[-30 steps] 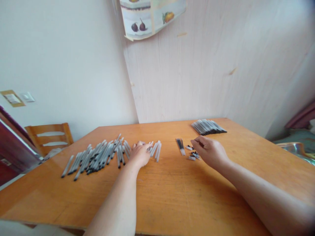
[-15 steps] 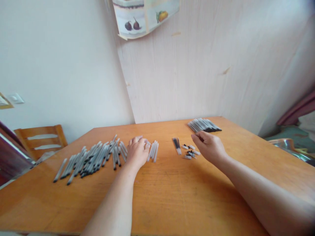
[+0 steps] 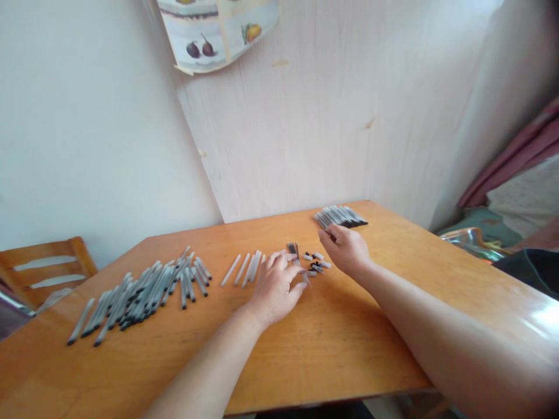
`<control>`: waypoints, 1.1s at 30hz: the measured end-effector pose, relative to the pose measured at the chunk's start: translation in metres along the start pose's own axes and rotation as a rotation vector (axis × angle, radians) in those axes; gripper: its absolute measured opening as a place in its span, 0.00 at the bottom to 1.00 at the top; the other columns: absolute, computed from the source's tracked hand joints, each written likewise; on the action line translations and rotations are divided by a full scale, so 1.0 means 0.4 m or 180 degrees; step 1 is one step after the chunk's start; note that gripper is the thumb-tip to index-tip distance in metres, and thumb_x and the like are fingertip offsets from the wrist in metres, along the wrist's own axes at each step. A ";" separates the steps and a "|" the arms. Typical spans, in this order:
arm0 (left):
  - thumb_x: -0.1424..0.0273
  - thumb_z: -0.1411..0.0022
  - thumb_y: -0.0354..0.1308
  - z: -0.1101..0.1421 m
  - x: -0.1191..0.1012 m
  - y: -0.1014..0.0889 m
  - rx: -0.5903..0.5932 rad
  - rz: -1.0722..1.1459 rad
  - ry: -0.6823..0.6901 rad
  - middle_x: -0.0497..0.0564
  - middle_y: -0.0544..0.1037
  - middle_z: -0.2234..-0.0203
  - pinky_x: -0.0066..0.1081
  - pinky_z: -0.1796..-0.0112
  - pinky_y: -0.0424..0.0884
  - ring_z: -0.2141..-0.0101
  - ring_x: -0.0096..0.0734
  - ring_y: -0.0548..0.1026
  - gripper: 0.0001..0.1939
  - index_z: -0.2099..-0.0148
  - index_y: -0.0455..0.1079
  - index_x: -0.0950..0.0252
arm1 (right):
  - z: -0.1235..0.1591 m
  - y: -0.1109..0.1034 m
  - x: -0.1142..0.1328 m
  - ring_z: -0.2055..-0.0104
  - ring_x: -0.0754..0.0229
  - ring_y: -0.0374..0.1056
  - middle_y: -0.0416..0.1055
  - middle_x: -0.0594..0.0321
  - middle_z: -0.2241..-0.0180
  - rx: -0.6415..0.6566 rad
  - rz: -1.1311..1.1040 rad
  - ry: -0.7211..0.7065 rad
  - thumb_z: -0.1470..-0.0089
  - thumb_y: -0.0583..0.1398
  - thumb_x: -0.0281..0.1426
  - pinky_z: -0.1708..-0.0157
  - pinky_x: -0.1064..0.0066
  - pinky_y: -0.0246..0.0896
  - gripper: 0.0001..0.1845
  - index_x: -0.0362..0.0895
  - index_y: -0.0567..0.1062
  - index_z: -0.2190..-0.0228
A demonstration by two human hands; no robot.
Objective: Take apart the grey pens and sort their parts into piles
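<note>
On the head cam the left hand (image 3: 277, 288) is loosely bent near the pen refills (image 3: 292, 248) and the right hand (image 3: 347, 250) curled by small pen parts (image 3: 315, 266), probably mid-bench (image 3: 349, 349) for reach, but can't tell either grip's opening or hold.

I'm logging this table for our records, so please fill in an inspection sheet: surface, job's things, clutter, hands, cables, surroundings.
Surface: wooden table, glossy at right.
Job's things: black-ended pen barrels piled left; translucent tubes near the middle; slim dark rods, possibly refills; black-ended pen stack at the far edge.
Clutter: small black and whitish pieces, loosely scattered.
Hands: left hand beside the rods, fingers bent; right hand curled, contents hidden.
Cables: nothing seen.
Surroundings: wooden chair left; fruit picture on the wall.
</note>
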State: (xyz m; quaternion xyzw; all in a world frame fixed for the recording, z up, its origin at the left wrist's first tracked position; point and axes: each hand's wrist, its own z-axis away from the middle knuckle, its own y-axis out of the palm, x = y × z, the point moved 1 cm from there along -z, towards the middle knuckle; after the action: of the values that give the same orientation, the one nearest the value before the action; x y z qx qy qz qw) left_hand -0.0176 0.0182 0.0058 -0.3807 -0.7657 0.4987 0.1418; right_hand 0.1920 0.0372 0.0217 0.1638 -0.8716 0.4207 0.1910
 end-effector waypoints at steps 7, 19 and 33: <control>0.68 0.41 0.57 -0.019 -0.012 0.012 0.0112 -0.0035 0.0160 0.50 0.70 0.46 0.44 0.43 0.56 0.43 0.42 0.58 0.19 0.46 0.70 0.54 | -0.001 -0.002 0.001 0.73 0.64 0.61 0.71 0.63 0.75 -0.0110 -0.0050 -0.0092 0.41 0.49 0.42 0.75 0.72 0.43 0.20 0.45 0.71 0.76; 0.67 0.37 0.51 0.065 0.066 -0.054 -0.0136 -0.0652 -0.0533 0.51 0.74 0.52 0.44 0.44 0.55 0.46 0.41 0.64 0.13 0.55 0.74 0.56 | 0.002 -0.011 0.015 0.74 0.63 0.62 0.72 0.63 0.75 -0.0015 -0.0145 -0.0190 0.43 0.50 0.43 0.76 0.72 0.40 0.19 0.46 0.70 0.77; 0.63 0.40 0.48 0.239 0.303 -0.203 -0.0207 -0.1866 -0.2806 0.57 0.74 0.54 0.45 0.57 0.62 0.52 0.52 0.66 0.16 0.55 0.74 0.55 | 0.002 -0.021 0.019 0.74 0.62 0.63 0.71 0.62 0.77 0.0025 -0.0188 -0.0174 0.44 0.50 0.45 0.77 0.72 0.40 0.20 0.46 0.70 0.78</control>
State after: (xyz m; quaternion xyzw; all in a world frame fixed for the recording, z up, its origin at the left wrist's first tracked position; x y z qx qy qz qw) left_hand -0.1918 0.0260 0.0129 0.0910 -0.8420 0.5268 -0.0720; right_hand 0.1892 0.0305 0.0305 0.2016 -0.8697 0.4136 0.1787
